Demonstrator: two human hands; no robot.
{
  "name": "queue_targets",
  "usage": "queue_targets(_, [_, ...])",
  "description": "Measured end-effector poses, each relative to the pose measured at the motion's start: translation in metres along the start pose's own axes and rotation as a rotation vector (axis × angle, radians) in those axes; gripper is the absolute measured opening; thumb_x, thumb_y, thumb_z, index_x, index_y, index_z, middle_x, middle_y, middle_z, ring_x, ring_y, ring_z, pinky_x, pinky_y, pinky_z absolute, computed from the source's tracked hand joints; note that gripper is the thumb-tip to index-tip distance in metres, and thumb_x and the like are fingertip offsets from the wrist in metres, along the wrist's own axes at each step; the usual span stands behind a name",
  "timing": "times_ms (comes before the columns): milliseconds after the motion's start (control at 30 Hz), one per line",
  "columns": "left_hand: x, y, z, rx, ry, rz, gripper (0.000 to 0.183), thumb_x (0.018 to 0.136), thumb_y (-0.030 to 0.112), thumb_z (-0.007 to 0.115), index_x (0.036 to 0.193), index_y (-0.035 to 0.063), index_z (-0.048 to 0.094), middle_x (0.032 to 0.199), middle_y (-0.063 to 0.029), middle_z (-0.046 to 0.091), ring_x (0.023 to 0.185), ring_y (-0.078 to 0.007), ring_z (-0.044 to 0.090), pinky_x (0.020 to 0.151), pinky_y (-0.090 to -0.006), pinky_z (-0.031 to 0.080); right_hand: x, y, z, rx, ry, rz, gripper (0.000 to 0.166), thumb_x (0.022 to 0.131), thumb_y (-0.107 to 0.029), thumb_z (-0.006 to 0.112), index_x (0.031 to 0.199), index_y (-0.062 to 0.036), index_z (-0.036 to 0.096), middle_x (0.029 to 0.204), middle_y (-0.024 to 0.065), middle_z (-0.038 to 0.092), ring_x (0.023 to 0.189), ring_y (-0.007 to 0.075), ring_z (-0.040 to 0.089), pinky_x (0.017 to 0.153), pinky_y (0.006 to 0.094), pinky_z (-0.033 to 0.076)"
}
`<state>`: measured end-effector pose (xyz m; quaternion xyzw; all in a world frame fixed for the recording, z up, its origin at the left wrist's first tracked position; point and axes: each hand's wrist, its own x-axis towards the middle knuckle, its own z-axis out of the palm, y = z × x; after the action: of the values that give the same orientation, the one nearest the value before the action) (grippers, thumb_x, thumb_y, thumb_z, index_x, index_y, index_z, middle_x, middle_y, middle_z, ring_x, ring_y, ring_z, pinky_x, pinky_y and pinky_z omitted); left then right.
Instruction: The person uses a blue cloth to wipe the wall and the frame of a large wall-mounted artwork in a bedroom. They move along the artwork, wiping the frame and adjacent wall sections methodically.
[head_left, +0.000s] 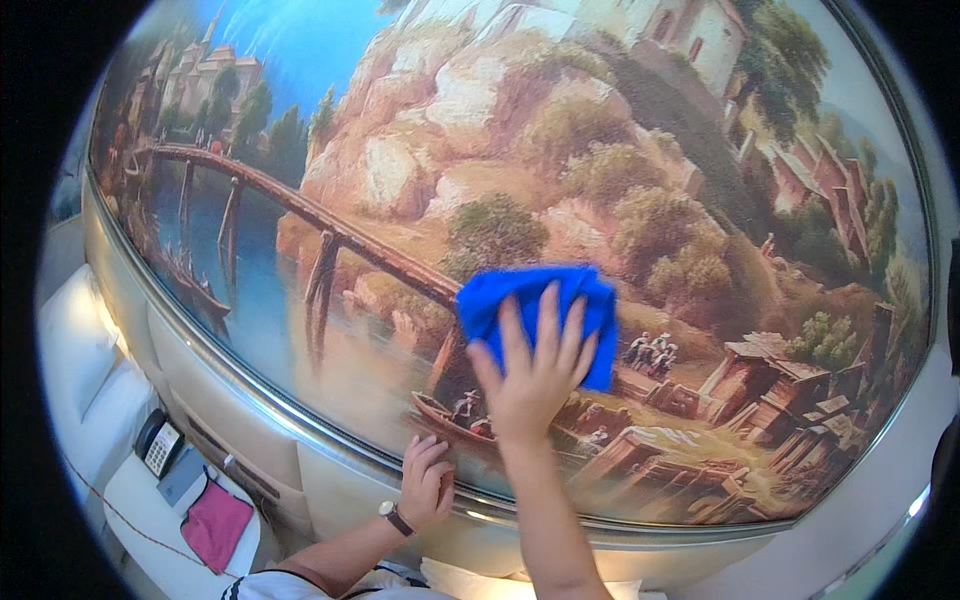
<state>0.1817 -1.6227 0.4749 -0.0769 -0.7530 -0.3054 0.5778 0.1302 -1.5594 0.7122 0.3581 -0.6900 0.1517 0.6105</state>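
Note:
A large landscape painting (525, 135) with rocks, a bridge and boats fills most of the view. My right hand (536, 367) presses a folded blue cloth (592, 300) flat against its surface, fingers spread over the fabric. Below and to the left, my left hand (429, 480) rests at the lower edge of the silver picture frame (300, 409). Its fingers are slightly bent and reach onto the canvas, with nothing seen in them. A wristwatch (388, 510) is on that wrist.
A padded headboard (240, 424) runs beneath the frame. At lower left, a white bedside table (139, 517) bears a telephone (159, 444), a grey flat item (184, 476) and a pink cloth (217, 525). White pillows (112, 397) lie at far left; a thin cord crosses the table.

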Motion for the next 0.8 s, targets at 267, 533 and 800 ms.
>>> queue_targets(267, [-0.014, 0.0, 0.019, 0.015, -0.013, 0.081, 0.027, 0.072, 0.002, 0.061, 0.098, 0.0037, 0.054, 0.122, -0.0187, 0.052, 0.123, -0.0401, 0.045, 0.107, -0.0619, 0.027, -0.167, -0.003, 0.006, -0.089, -0.135, -0.129, 0.025, 0.085, -0.034, 0.063, 0.109, -0.0372, 0.066, 0.127, 0.0023, 0.055, 0.117, 0.0278, 0.048, 0.1, 0.0512, 0.033])
queue_targets(533, [-0.007, 0.014, 0.028, 0.087, -0.067, 0.057, 0.036, 0.075, 0.0, 0.06, 0.11, 0.0016, 0.054, 0.133, -0.0215, 0.047, 0.13, -0.0419, 0.039, 0.109, -0.0645, 0.021, 0.007, 0.06, -0.024, -0.136, 0.189, 0.16, 0.041, 0.084, -0.03, 0.06, 0.123, -0.0203, 0.06, 0.144, 0.0197, 0.041, 0.131, 0.0431, 0.036, 0.103, 0.0578, 0.024])
queue_targets(800, [-0.017, 0.014, 0.052, 0.257, -0.222, 0.134, 0.042, 0.085, 0.027, 0.058, 0.117, -0.0004, 0.058, 0.134, -0.0257, 0.047, 0.129, -0.0489, 0.038, 0.106, -0.0651, 0.026, -0.19, 0.033, -0.004, -0.07, -0.096, 0.091, 0.028, 0.083, -0.038, 0.061, 0.109, -0.0271, 0.065, 0.137, 0.0173, 0.049, 0.124, 0.0408, 0.041, 0.101, 0.063, 0.026])
